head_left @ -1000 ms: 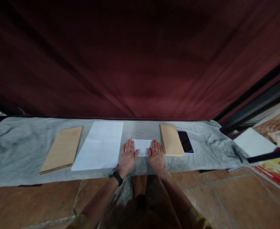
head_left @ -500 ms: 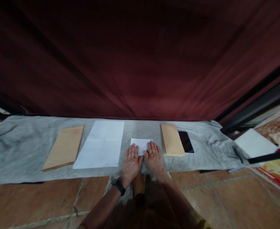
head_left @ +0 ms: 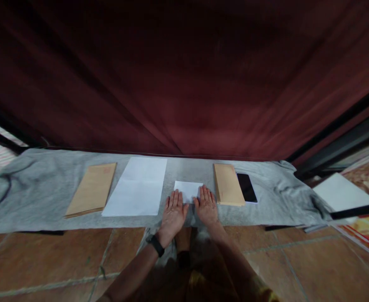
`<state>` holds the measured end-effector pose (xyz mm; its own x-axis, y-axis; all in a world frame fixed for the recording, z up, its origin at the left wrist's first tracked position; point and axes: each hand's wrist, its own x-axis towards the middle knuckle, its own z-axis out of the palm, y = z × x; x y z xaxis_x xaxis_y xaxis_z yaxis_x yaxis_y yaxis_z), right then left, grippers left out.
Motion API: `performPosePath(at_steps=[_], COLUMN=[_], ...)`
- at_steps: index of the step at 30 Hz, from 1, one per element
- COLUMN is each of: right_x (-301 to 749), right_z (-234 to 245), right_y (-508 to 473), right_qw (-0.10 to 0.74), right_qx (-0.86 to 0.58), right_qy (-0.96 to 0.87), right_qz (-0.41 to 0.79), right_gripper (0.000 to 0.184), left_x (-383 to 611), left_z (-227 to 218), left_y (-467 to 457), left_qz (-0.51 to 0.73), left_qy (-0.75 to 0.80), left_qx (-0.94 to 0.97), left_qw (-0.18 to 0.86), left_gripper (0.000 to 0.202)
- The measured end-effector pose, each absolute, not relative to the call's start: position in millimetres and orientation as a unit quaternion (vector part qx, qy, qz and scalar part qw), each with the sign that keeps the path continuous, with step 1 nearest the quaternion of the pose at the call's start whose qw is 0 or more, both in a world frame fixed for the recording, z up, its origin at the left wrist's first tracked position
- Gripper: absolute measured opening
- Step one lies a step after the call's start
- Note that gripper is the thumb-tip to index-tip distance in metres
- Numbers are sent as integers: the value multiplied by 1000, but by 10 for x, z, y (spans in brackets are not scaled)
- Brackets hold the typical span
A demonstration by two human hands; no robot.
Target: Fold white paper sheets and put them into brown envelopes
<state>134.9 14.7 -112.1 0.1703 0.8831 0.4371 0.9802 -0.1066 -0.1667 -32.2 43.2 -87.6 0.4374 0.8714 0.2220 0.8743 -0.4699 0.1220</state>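
Observation:
A small folded white paper (head_left: 188, 191) lies flat on the grey cloth in front of me. My left hand (head_left: 173, 213) rests palm down with its fingers stretched over the paper's left edge. On the other side, my right hand (head_left: 207, 208) lies flat, its fingers over the right edge. Both hands press down rather than grip, and they cover the paper's near corners. To the left is a stack of large white sheets (head_left: 137, 186). A stack of brown envelopes (head_left: 228, 184) lies just right of my right hand.
A second stack of brown envelopes (head_left: 91, 189) lies left of the white sheets. Beside the right stack is a dark-screened phone (head_left: 247, 187). The grey cloth (head_left: 275, 197) covers the narrow table, with a dark red curtain (head_left: 184, 92) hanging behind it.
My right hand has slid slightly to the right, so the gap between my hands is wider. The left hand stays on the paper. The camera view has shifted a little.

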Motion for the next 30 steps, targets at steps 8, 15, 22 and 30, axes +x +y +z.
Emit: performPosePath(at_steps=[8, 15, 22, 30], right_x=[1376, 1275, 1380, 1377], right_z=[-1043, -974, -1059, -1050], right_y=[206, 308, 232, 196], right_qw=[221, 208, 197, 188], right_qx=[-737, -702, -719, -722], right_qy=[-634, -681, -663, -662], right_qz=[-80, -23, -64, -73], right_gripper=[50, 47, 52, 53], left_x=[-332, -241, -324, -82], left_z=[-869, -737, -742, -719], left_y=[404, 595, 789, 900], left_qz=[-122, -108, -85, -92], left_qy=[-456, -340, -319, -339], left_qx=[-881, -934, -944, -936], left_qw=[24, 18, -25, -9], left_gripper=[57, 54, 54, 53])
